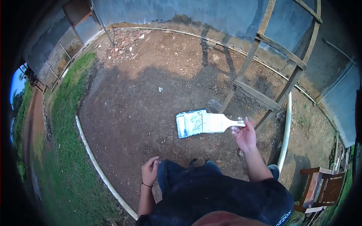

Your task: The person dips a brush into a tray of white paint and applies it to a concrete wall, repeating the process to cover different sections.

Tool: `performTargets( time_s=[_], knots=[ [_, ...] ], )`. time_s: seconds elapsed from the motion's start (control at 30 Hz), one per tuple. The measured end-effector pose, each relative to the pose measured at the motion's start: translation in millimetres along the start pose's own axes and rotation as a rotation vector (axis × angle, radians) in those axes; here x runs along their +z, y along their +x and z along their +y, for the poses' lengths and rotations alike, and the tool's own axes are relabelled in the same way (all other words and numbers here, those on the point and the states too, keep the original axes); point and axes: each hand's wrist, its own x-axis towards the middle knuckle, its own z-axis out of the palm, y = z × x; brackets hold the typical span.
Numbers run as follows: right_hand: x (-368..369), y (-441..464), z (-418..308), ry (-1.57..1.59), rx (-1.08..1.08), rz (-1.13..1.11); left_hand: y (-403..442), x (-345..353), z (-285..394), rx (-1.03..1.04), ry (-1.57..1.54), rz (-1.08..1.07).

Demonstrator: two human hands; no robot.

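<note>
My right hand point(246, 136) is closed around the handle of a wide white paintbrush point(217, 122), with the thumb on top near the handle's reddish end. The brush points left across the front of my body, and its broad head point(190, 124) is smeared with white and blue paint. Glare washes out part of it. Beside my thigh, my left hand point(149, 171) hangs with its fingers loosely curled in, and I see nothing in it. A dark band circles that wrist.
A wooden ladder point(260, 96) stands ahead on the right, against a patchy blue-grey wall point(211, 15). Pale pipes point(98, 169) edge the dirt on both sides. Grass point(68, 124) lies to the left, broken rubble point(124, 45) by the wall, and a wooden chair point(320, 190) at lower right.
</note>
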Motion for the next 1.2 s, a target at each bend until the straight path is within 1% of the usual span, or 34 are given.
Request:
performTargets(
  time_s=[0.07, 0.1, 0.17, 0.2, 0.23, 0.27, 0.3, 0.37, 0.4, 0.47, 0.5, 0.57, 0.6, 0.63, 0.67, 0.7, 0.73, 0.77, 0.8, 0.87, 0.9, 0.93, 0.97, 1.0, 1.03, 1.07, 1.1, 1.13, 1.17, 1.2],
  knots=[
    [-24.9, 25.3, 8.1, -0.093, 0.165, 0.025, -23.2, 7.6, -5.1, -0.204, 0.014, 0.079],
    [-25.8, 31.9, 16.4, -0.096, 0.212, 0.035, -23.9, 9.3, 1.9, -0.249, 0.023, 0.093],
    [-15.8, 44.4, 36.7, -0.216, 0.286, 0.117, -3.6, 17.6, 21.3, -0.22, -0.045, 0.162],
    [-8.2, 49.0, 47.3, -0.254, 0.323, 0.111, 9.5, 21.7, 22.0, -0.24, -0.049, 0.167],
    [-3.9, 55.0, 55.5, -0.256, 0.326, 0.116, 29.2, 23.5, 19.7, -0.196, -0.052, 0.116],
    [-0.9, 62.6, 66.8, -0.337, 0.314, 0.099, 55.4, 23.1, 14.4, -0.143, -0.049, 0.056],
    [0.6, 71.8, 80.0, -0.411, 0.299, 0.092, 84.0, 25.0, 6.0, -0.138, -0.042, 0.033],
    [-4.5, 95.3, 99.5, -0.418, 0.295, 0.165, 137.6, 38.3, -21.3, -0.05, -0.049, -0.129],
    [-8.2, 106.5, 107.7, -0.45, 0.32, 0.255, 164.2, 47.2, -38.8, -0.064, -0.054, -0.177],
    [-11.1, 125.2, 122.1, -0.554, 0.349, 0.411, 220.9, 65.6, -76.9, 0.007, -0.092, -0.344],
    [-12.5, 138.3, 134.4, -0.58, 0.334, 0.443, 250.8, 75.4, -97.6, 0.007, -0.131, -0.364],
    [-25.8, 158.3, 155.3, -0.787, 0.312, 0.676, 287.4, 103.0, -140.2, -0.107, -0.243, -0.443],
    [-34.2, 174.0, 165.4, -0.8, 0.339, 0.676, 302.1, 117.7, -161.6, -0.133, -0.329, -0.41],
    [-44.3, 190.8, 180.4, -0.849, 0.394, 0.72, 314.7, 128.9, -181.7, -0.229, -0.299, -0.43],
    [-57.9, 212.0, 201.1, -0.921, 0.403, 0.738, 321.2, 140.9, -208.2, -0.22, -0.329, -0.397],
    [-73.1, 233.0, 221.8, -0.985, 0.416, 0.752, 322.7, 153.5, -235.7, -0.266, -0.347, -0.369],
    [-90.8, 253.3, 240.9, -1.029, 0.439, 0.733, 318.0, 166.5, -260.4, -0.315, -0.353, -0.347],
    [-112.6, 269.3, 263.4, -1.052, 0.466, 0.724, 314.7, 174.7, -279.4, -0.341, -0.307, -0.363],
    [-143.1, 282.7, 287.0, -1.049, 0.463, 0.728, 308.4, 186.6, -300.2, -0.416, -0.294, -0.385],
    [-190.7, 307.0, 324.8, -1.169, 0.513, 0.682, 287.0, 208.3, -331.6, -0.528, -0.254, -0.438],
    [-232.9, 309.4, 344.8, -1.302, 0.512, 0.627, 278.0, 218.6, -344.0, -0.564, -0.263, -0.479],
    [-265.9, 312.5, 367.9, -1.261, 0.386, 0.591, 268.6, 224.6, -355.0, -0.599, -0.271, -0.524],
    [-274.5, 320.8, 378.9, -1.373, 0.403, 0.533, 261.9, 225.0, -364.2, -0.628, -0.244, -0.551],
    [-281.5, 328.1, 388.9, -1.434, 0.377, 0.462, 259.4, 225.8, -372.5, -0.5, -0.169, -0.613],
    [-284.8, 335.5, 397.9, -1.414, 0.391, 0.487, 257.5, 228.1, -384.3, -0.363, -0.103, -0.673],
    [-284.7, 342.2, 404.4, -1.555, 0.372, 0.372, 251.5, 231.6, -398.4, -0.418, -0.103, -0.638],
    [-283.2, 347.6, 408.5, -1.697, 0.356, 0.244, 245.0, 233.6, -409.2, -0.429, -0.101, -0.657],
    [-282.2, 355.5, 411.2, -1.715, 0.376, 0.17, 240.5, 236.8, -418.5, -0.5, -0.078, -0.588],
    [-285.1, 363.4, 414.0, -1.719, 0.379, 0.164, 238.7, 243.0, -427.4, -0.564, -0.057, -0.507],
    [-287.9, 370.1, 417.4, -1.784, 0.331, 0.062, 239.4, 249.1, -432.1, -0.511, -0.015, -0.463]
  ],
)
